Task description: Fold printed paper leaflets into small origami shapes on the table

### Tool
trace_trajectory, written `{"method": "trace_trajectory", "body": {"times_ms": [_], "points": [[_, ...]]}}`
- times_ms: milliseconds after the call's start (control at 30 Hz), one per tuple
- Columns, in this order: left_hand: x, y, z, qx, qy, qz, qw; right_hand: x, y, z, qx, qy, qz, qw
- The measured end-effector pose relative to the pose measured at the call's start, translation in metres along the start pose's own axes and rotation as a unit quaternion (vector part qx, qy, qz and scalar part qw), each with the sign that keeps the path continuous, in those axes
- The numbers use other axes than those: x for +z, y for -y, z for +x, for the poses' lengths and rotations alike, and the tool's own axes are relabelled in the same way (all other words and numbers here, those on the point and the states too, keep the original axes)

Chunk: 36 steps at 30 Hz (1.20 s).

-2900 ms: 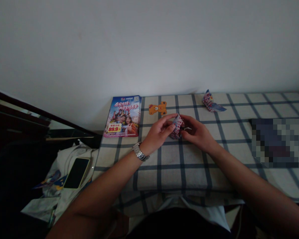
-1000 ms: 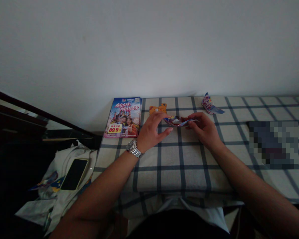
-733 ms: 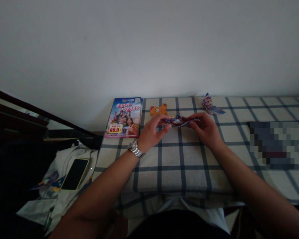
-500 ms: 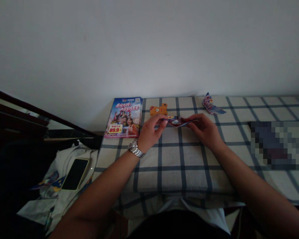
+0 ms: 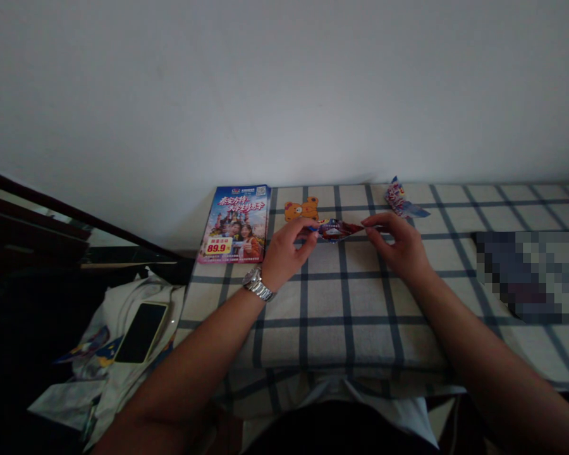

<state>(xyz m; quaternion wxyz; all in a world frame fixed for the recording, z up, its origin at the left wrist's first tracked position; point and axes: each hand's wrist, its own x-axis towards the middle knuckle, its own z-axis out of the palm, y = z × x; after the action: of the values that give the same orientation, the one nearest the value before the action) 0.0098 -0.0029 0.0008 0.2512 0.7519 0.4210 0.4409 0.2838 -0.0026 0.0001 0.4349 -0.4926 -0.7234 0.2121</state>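
Observation:
A small folded piece of printed paper [image 5: 334, 231], blue and dark red, is held above the checked cloth between my two hands. My left hand [image 5: 289, 249], with a metal watch at the wrist, pinches its left end. The thumb and forefinger of my right hand [image 5: 401, 246] close on its pointed right end. Just behind my left hand lies an orange cartoon bear cutout [image 5: 302, 208]. To the left sits a stack of printed flyers [image 5: 234, 224]. Farther back on the right stands a folded paper figure [image 5: 402, 201] in the same kind of print.
The checked tablecloth [image 5: 322, 341] covers the table, which meets a pale wall [image 5: 313, 95]. A blurred-out dark object [image 5: 521, 275] lies on the right. Left of the table, a phone [image 5: 141, 333] rests on a white bag [image 5: 118, 303]. A dark rail [image 5: 76, 212] slants along the left.
My right hand has shifted slightly right, to the tip of the paper. The folded paper looks narrower and more stretched out, with its right end pointed. My left hand stays nearly in place.

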Motion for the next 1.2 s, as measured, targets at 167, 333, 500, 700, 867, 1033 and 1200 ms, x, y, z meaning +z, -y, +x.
{"method": "trace_trajectory", "body": {"times_ms": [167,333,500,700,867,1033,1200], "points": [[-0.001,-0.001,0.000,-0.001,0.002,-0.005,1.000,-0.019,-0.008,0.010,-0.014,-0.112,-0.178,0.977],[0.000,-0.001,0.001,-0.001,0.004,-0.018,1.000,-0.035,-0.026,0.015,0.000,-0.172,-0.247,0.954],[0.000,0.000,0.000,0.003,-0.002,-0.027,1.000,-0.043,-0.050,0.016,0.029,-0.194,-0.270,0.943],[0.000,0.000,0.000,0.006,-0.008,-0.042,0.999,-0.046,-0.060,0.017,0.071,-0.175,-0.235,0.954],[0.000,0.001,-0.001,0.012,-0.020,-0.034,0.999,-0.043,-0.055,0.018,0.049,-0.143,-0.229,0.962],[-0.001,0.000,-0.001,0.031,-0.039,-0.034,0.998,-0.033,-0.037,0.017,-0.014,-0.094,-0.165,0.982],[-0.002,0.002,-0.001,0.029,-0.047,-0.033,0.998,-0.020,-0.020,0.013,-0.055,-0.019,-0.091,0.994]]}}
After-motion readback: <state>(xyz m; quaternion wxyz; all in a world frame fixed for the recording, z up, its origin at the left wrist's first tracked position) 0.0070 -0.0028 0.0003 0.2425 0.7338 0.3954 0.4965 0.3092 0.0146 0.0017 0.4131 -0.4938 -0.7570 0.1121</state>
